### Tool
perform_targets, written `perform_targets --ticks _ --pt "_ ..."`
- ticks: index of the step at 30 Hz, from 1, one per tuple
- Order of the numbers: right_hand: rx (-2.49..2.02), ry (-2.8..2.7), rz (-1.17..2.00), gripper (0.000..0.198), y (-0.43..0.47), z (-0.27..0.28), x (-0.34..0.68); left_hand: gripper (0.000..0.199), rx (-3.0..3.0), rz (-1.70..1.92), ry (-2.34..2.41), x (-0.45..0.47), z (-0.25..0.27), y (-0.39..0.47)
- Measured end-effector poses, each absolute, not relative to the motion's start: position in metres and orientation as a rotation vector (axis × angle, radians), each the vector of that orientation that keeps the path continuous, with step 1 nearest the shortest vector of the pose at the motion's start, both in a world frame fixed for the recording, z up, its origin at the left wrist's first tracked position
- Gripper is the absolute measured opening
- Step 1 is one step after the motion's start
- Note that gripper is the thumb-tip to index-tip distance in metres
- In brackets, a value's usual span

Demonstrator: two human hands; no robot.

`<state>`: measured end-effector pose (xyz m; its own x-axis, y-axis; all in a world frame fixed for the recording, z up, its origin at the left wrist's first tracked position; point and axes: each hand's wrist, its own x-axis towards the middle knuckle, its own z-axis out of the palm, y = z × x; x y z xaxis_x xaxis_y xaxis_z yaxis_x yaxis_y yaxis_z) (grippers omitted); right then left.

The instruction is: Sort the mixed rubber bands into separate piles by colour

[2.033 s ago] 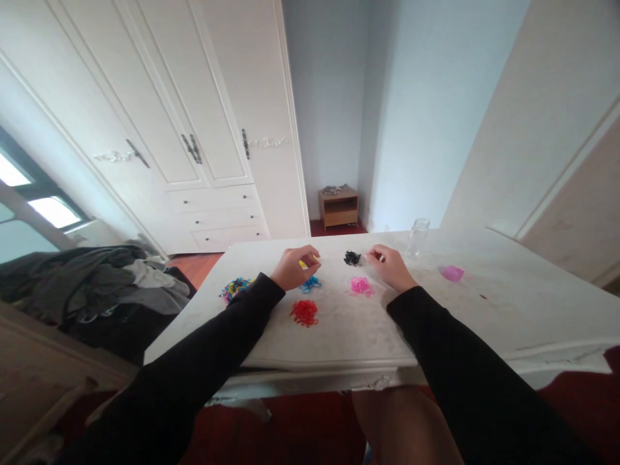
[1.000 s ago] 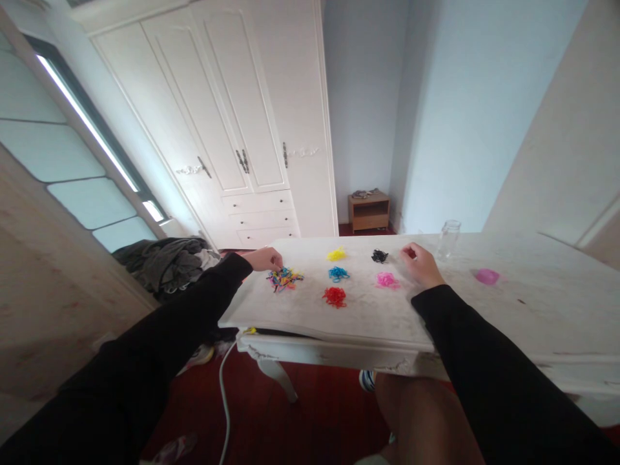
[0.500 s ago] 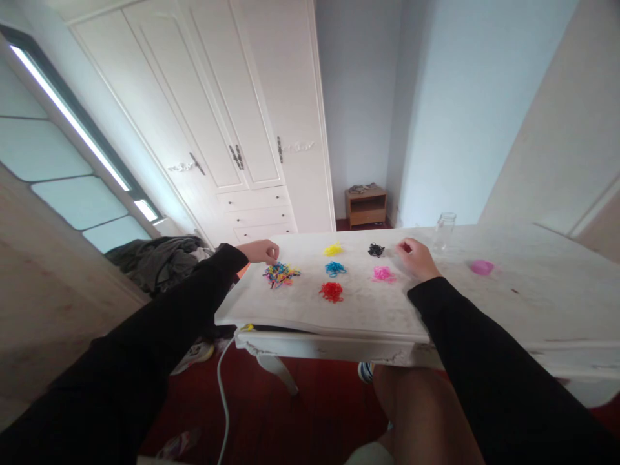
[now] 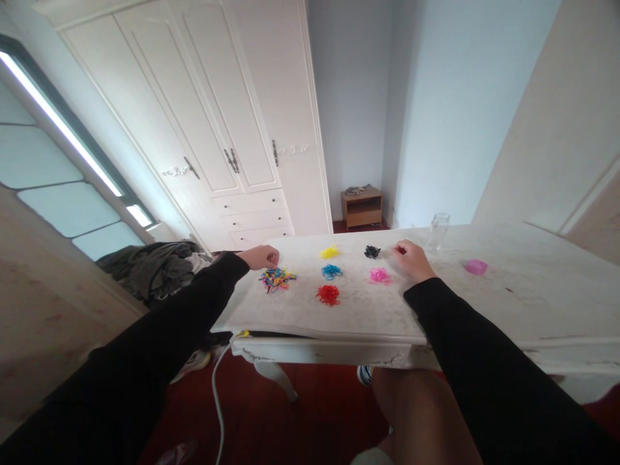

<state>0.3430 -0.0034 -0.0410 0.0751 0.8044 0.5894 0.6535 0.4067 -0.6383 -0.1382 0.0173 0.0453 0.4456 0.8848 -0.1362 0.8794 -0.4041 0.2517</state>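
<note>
My left hand (image 4: 263, 257) is closed, fingertips pinched at the top of a mixed-colour pile of small rubber bands (image 4: 278, 279); whatever is between them is too small to make out. Beyond the black pile (image 4: 372, 252), on its right, my right hand (image 4: 409, 258) rests at the table with its fingers curled together, and their contents cannot be seen. Single-colour piles lie between the hands: yellow bands (image 4: 329, 251), blue bands (image 4: 332, 272), red bands (image 4: 328, 295) and pink bands (image 4: 380, 276).
A clear glass jar (image 4: 438, 232) stands behind my right hand on the white table (image 4: 533, 290). Farther right lies a pink, rounded object (image 4: 476, 267). A white cable (image 4: 217, 394) hangs at the table's left front corner. Dark clothes (image 4: 150, 271) are heaped at the left.
The whole view has shifted slightly. My right hand's fingers have turned a little more toward the black pile, while my left hand stays at the mixed pile.
</note>
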Motion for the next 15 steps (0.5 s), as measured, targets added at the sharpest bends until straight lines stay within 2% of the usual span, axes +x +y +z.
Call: perform_targets --ticks 8,15 --pt "-1.322 -1.645 0.187 0.026 -0.001 -0.043 0.344 0.012 2.433 0.005 1.549 -0.133 0.032 0.013" --pt "-1.318 -1.647 0.176 0.026 0.000 -0.044 0.343 0.017 2.484 0.120 1.589 -0.145 0.051 0.013"
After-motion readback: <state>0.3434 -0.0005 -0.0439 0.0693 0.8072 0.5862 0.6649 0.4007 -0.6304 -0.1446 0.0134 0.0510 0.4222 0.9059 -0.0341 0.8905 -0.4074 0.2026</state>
